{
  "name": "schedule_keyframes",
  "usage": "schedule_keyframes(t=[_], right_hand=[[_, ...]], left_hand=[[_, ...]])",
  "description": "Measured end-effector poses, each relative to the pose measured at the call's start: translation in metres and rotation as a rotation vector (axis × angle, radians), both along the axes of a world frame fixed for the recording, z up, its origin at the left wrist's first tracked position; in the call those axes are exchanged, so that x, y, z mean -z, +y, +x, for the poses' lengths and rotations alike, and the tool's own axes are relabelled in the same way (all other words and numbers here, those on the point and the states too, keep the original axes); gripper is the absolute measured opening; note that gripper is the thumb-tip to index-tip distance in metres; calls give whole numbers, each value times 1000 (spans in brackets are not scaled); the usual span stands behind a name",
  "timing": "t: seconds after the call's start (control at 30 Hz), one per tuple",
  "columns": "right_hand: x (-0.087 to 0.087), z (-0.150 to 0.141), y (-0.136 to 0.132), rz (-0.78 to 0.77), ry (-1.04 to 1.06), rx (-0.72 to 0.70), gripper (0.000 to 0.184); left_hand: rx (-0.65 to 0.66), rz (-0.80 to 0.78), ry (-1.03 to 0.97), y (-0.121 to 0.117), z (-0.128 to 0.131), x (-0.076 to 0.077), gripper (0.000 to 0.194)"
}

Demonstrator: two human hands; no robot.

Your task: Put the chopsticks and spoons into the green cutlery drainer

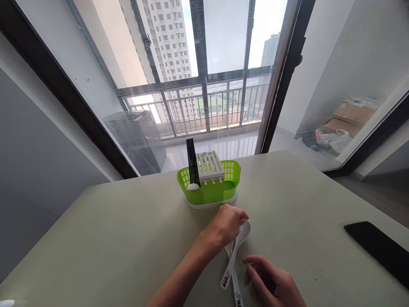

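Observation:
Two white plastic spoons (235,252) lie crossed on the pale table (121,238) in front of me. My left hand (226,225) reaches in from the lower left, its fingers closed over the bowl of the upper spoon. My right hand (271,282) rests on the table just right of the spoon handles, fingers loosely bent and apart, holding nothing. Behind the hands stands a green cutlery holder (209,187) with a white slotted insert (211,165). Black chopsticks (192,162) stand upright in it, with a white spoon (193,186) at their foot.
A black phone (378,247) lies near the table's right edge. Behind the table is a large glass window and sliding door with a balcony railing beyond. Boxes and bags sit on the floor at the far right (343,123).

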State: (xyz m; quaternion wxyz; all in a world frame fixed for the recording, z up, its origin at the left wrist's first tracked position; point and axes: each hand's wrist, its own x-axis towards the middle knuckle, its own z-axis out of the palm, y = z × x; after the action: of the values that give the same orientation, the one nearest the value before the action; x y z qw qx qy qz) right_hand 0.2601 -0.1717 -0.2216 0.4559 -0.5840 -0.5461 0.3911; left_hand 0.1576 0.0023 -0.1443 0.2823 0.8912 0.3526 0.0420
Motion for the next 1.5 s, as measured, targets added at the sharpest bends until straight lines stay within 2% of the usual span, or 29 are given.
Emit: schedule_keyframes(t=[0.17,0.33,0.43,0.6,0.7,0.8,1.0,1.1,1.23,1.33,1.5], right_hand=[[-3,-3,-1,-3,21,-1,33],[0,-12,-2,32,50,154,39],[-1,-11,-1,16,48,132,39],[-6,-6,0,-16,48,89,37],[-6,-11,-1,-10,61,117,38],[-4,-16,-3,0,66,184,40],[-4,-13,-2,-21,73,138,40],[-7,-7,-1,-30,54,58,39],[-10,-1,0,-18,9,37,39],[-9,-3,0,-10,20,28,40],[-7,-13,-1,5,100,143,40]], left_hand=[[-54,-110,-125,1,-7,-9,26],[-70,-149,-217,-3,-15,-27,23],[-67,-69,-270,-8,-22,-47,22],[-50,76,-438,-22,-54,-95,17],[-132,239,-530,-29,-83,-123,14],[-268,502,-633,-33,-106,-144,12],[-624,1098,-818,-30,-118,-170,23],[-587,1244,-891,-18,-118,-176,29],[-426,1230,-880,3,-125,-171,31],[-368,1230,-830,18,-131,-159,29],[-290,1167,-711,36,-136,-129,19]])
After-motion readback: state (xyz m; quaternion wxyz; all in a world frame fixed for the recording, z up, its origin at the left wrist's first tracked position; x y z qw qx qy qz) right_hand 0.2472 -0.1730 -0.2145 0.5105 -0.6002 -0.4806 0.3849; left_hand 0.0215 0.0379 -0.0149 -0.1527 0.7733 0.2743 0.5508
